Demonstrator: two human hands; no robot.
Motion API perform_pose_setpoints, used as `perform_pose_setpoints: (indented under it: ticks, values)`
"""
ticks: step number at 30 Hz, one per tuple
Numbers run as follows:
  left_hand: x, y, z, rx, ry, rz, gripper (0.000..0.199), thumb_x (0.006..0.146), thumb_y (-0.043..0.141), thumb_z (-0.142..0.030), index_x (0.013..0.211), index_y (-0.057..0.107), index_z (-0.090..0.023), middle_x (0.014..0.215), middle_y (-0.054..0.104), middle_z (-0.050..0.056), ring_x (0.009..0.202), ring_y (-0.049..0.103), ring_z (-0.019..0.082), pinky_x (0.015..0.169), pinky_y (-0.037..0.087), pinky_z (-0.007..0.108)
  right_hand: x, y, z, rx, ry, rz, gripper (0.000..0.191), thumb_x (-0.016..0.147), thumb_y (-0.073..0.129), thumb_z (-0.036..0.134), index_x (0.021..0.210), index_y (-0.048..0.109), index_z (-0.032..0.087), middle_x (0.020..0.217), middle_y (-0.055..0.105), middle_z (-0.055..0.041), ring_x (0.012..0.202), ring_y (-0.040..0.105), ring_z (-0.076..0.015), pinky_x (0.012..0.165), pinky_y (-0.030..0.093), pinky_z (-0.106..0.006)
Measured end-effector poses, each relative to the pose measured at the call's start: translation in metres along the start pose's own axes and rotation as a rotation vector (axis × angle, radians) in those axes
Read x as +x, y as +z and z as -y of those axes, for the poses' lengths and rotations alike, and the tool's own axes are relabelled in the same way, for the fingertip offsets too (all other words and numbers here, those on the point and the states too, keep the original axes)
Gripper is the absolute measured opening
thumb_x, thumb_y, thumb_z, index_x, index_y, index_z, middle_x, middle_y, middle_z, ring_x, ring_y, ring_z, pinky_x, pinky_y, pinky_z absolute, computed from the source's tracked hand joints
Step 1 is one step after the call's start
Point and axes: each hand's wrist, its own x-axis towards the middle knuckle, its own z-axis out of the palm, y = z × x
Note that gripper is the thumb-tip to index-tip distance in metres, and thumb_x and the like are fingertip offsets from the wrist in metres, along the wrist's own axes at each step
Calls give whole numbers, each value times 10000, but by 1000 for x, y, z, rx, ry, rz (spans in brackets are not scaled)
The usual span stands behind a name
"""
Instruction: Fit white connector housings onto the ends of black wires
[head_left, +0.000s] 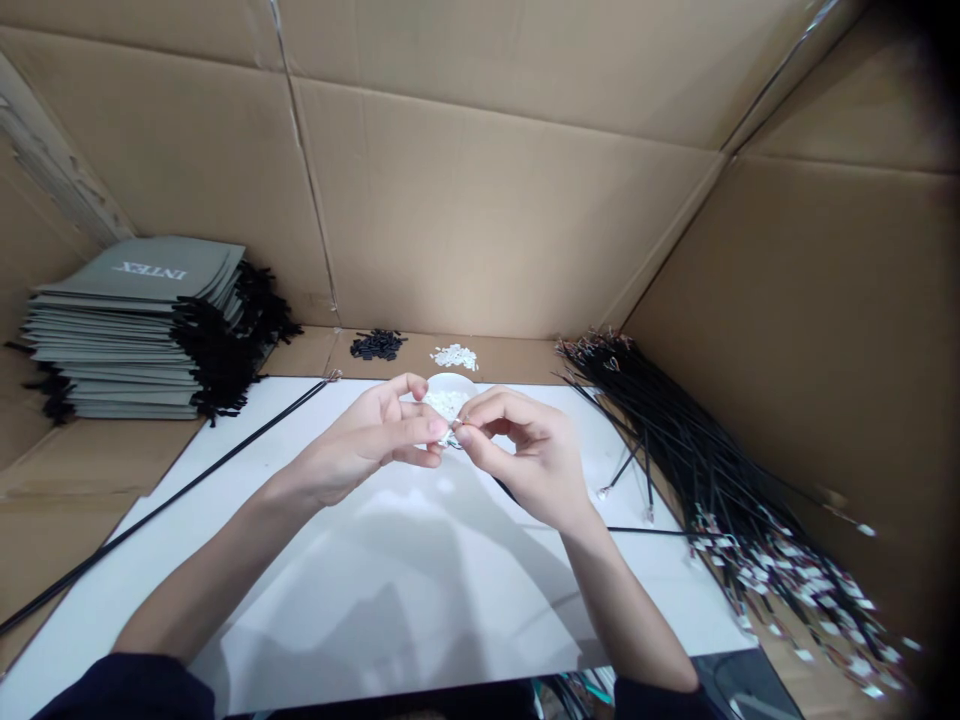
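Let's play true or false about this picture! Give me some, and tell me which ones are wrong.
1. The left hand and right hand are close together. True.
2. The gray stack is on the picture's right side. False: it's on the left.
3. A pile of black pieces lies beside a pile of white pieces. True.
4. The big bundle of cables is mostly yellow. False: it's mostly black.
5. Both sleeves are dark. True.
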Motion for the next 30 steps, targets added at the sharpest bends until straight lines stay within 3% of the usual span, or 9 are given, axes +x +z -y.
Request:
perform_pose_setpoints:
  ticks: [11, 19, 25, 27, 30]
  values:
    - [-11, 1, -12, 200, 72, -39, 412, 828, 779, -252, 934, 382, -220, 784, 691, -39, 699, 662, 118, 676, 555, 236, 1, 1, 1, 145, 196, 103, 100, 873, 672, 206, 780, 641, 191, 799, 632, -10, 704, 546, -125, 616, 451, -255]
    - [-16, 0, -11, 436, 259, -65, 264, 892, 722, -290, 1131, 619, -249, 1016, 713, 22, 878, 683, 150, 798, 549, 255, 1, 1, -1, 143, 218, -59, 147, 855, 711, 269, 753, 647, 184, 783, 644, -16, 704, 571, -130, 594, 470, -245]
    - [-17, 4, -8, 656, 368, -138, 75, 913, 692, -286, 962, 745, -265, 938, 725, 5, 865, 665, 144, 724, 535, 206, 1, 3, 0, 152, 195, -53, 117, 869, 698, 242, 773, 656, 191, 776, 640, -7, 717, 588, -129, 629, 487, -249]
    - [-15, 5, -7, 730, 441, -161, 68, 924, 676, -271, 948, 738, -261, 926, 728, 1, 857, 669, 142, 711, 536, 205, 0, 3, 0, 157, 201, -56, 112, 871, 697, 239, 778, 658, 191, 779, 640, -6, 721, 589, -126, 642, 489, -247]
    - [-13, 3, -3, 921, 690, -212, 87, 939, 644, -221, 954, 727, -241, 981, 729, 20, 912, 681, 158, 772, 550, 237, 0, 3, -1, 160, 246, -56, 132, 871, 706, 275, 785, 657, 187, 778, 641, -6, 684, 569, -117, 621, 477, -242]
